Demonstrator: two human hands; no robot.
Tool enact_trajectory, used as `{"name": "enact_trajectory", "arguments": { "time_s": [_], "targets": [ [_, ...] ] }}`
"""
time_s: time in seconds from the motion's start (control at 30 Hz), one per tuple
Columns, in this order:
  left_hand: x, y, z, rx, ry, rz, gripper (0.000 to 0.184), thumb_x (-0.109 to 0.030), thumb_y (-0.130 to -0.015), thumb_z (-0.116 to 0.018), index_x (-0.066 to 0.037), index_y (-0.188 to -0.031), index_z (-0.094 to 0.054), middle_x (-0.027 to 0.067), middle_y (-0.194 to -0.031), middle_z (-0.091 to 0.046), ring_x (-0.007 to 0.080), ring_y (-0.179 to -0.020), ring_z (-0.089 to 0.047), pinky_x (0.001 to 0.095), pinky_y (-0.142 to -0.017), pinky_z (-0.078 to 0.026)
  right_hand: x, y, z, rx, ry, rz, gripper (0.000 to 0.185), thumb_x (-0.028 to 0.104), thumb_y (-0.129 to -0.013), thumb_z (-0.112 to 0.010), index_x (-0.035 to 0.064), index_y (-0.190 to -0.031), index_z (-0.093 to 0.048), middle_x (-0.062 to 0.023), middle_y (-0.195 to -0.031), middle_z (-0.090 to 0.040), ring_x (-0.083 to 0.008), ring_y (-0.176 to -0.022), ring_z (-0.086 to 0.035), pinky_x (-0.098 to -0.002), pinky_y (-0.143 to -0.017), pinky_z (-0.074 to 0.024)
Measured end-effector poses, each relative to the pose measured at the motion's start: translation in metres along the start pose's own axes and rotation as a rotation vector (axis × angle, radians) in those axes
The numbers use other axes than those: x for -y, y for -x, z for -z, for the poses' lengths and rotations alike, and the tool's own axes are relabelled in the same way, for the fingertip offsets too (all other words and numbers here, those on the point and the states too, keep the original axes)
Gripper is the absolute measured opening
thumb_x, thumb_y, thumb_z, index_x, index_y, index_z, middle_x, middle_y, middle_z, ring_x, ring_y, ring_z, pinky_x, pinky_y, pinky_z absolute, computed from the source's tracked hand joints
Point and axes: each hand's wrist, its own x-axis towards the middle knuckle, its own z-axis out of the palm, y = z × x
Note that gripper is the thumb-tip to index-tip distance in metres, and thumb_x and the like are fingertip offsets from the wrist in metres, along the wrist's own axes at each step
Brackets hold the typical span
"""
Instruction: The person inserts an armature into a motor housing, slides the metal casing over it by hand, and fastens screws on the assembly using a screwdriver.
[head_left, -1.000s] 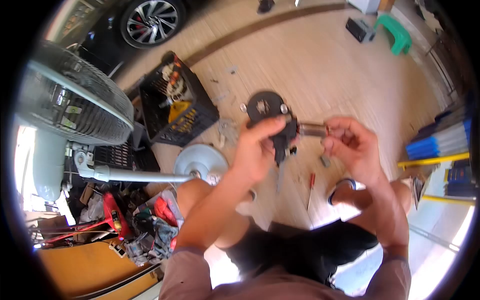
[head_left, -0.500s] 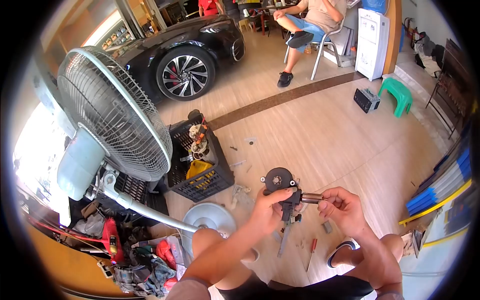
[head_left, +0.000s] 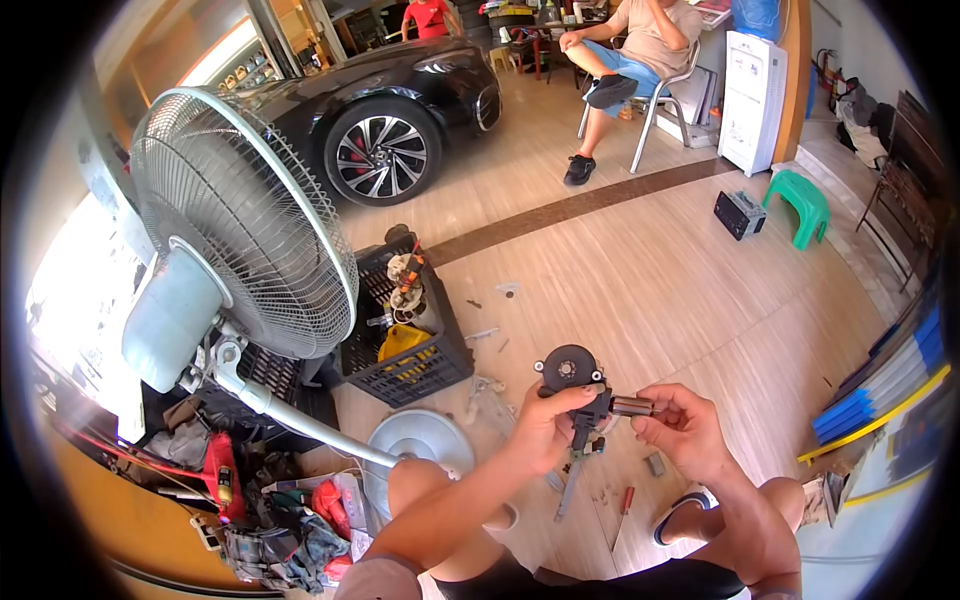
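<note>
My left hand (head_left: 543, 428) is closed around a black geared motor (head_left: 571, 368) with a round housing, its thumb lying across the top. A shiny metal cylinder (head_left: 630, 406) sticks out of the motor's right side. The fingertips of my right hand (head_left: 688, 432) pinch the cylinder's outer end. Whether the cylinder is fully seated in the black housing, I cannot tell. On the floor below lie a screwdriver (head_left: 627, 500) with a red handle, a small grey block (head_left: 655, 464) and a flat metal strip (head_left: 569, 495).
A standing fan (head_left: 245, 225) and a black crate (head_left: 410, 372) of parts are to the left. Beyond them is a black car (head_left: 380, 85). A seated person (head_left: 640, 50), a water dispenser (head_left: 752, 100) and a green stool (head_left: 798, 205) are farther back. Blue panels (head_left: 850, 408) lean at right.
The view has shifted slightly, so the surroundings appear lower and farther right. My right fingers have closed in a little more around the cylinder's end. My left hand keeps its hold on the motor.
</note>
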Motion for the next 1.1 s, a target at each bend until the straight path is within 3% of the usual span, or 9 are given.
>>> {"name": "enact_trajectory", "arguments": {
  "time_s": [0.3, 0.5, 0.6, 0.7, 1.0, 1.1],
  "targets": [
    [0.0032, -0.0011, -0.0026, -0.029, 0.002, -0.008, 0.021, -0.009, -0.087, -0.070, 0.001, -0.104, -0.063, 0.0102, -0.094, -0.069, 0.0196, -0.083, -0.068, 0.0351, -0.074, -0.056, 0.0088, 0.0023, 0.0009, -0.039, 0.060, -0.107, 0.025, 0.018, -0.097, -0.068, -0.0049, -0.108, -0.065, -0.0042, -0.084, -0.069, -0.0080, -0.075, -0.061, -0.0237, -0.067, -0.0512],
    [0.0026, -0.0028, -0.0047, 0.002, 0.005, 0.010, 0.022, -0.009, -0.086, -0.071, 0.001, -0.104, -0.063, 0.0109, -0.093, -0.069, 0.0210, -0.081, -0.068, 0.0362, -0.074, -0.056, 0.0060, 0.0017, 0.0026, -0.027, 0.020, -0.088, 0.030, 0.015, -0.096, -0.069, -0.0040, -0.118, -0.060, -0.0060, -0.091, -0.069, -0.0086, -0.079, -0.063, -0.0242, -0.069, -0.0520],
    [0.0009, -0.0021, -0.0072, 0.014, -0.016, 0.019, 0.023, -0.010, -0.085, -0.072, 0.001, -0.104, -0.064, 0.0114, -0.092, -0.069, 0.0218, -0.080, -0.067, 0.0358, -0.073, -0.055, 0.0066, 0.0028, -0.0024, -0.022, 0.041, 0.022, 0.033, 0.009, -0.095, -0.070, -0.0036, -0.122, -0.057, -0.0071, -0.095, -0.069, -0.0092, -0.082, -0.064, -0.0244, -0.070, -0.0526],
    [0.0007, -0.0012, -0.0079, 0.000, -0.031, 0.027, 0.024, -0.011, -0.085, -0.073, 0.002, -0.103, -0.064, 0.0113, -0.090, -0.068, 0.0218, -0.078, -0.066, 0.0349, -0.072, -0.053, 0.0052, 0.0019, -0.0027, -0.033, 0.061, 0.004, 0.031, 0.006, -0.094, -0.070, -0.0045, -0.120, -0.058, -0.0068, -0.094, -0.070, -0.0096, -0.083, -0.065, -0.0242, -0.071, -0.0529],
    [0.0033, -0.0026, -0.0027, 0.005, -0.043, 0.019, 0.025, -0.012, -0.084, -0.074, 0.002, -0.103, -0.065, 0.0105, -0.090, -0.069, 0.0207, -0.079, -0.067, 0.0339, -0.071, -0.053, 0.0056, 0.0024, 0.0018, -0.003, 0.120, -0.124, 0.027, 0.019, -0.097, -0.068, -0.0055, -0.109, -0.065, -0.0061, -0.086, -0.069, -0.0089, -0.078, -0.063, -0.0249, -0.067, -0.0519],
    [0.0039, -0.0017, -0.0019, 0.005, -0.045, 0.019, 0.025, -0.012, -0.084, -0.074, 0.001, -0.104, -0.065, 0.0104, -0.091, -0.069, 0.0200, -0.080, -0.067, 0.0339, -0.072, -0.054, 0.0044, 0.0025, 0.0023, -0.001, 0.102, -0.130, 0.026, 0.015, -0.096, -0.070, -0.0053, -0.111, -0.064, -0.0068, -0.087, -0.070, -0.0092, -0.079, -0.064, -0.0247, -0.068, -0.0522]
  ]
}}
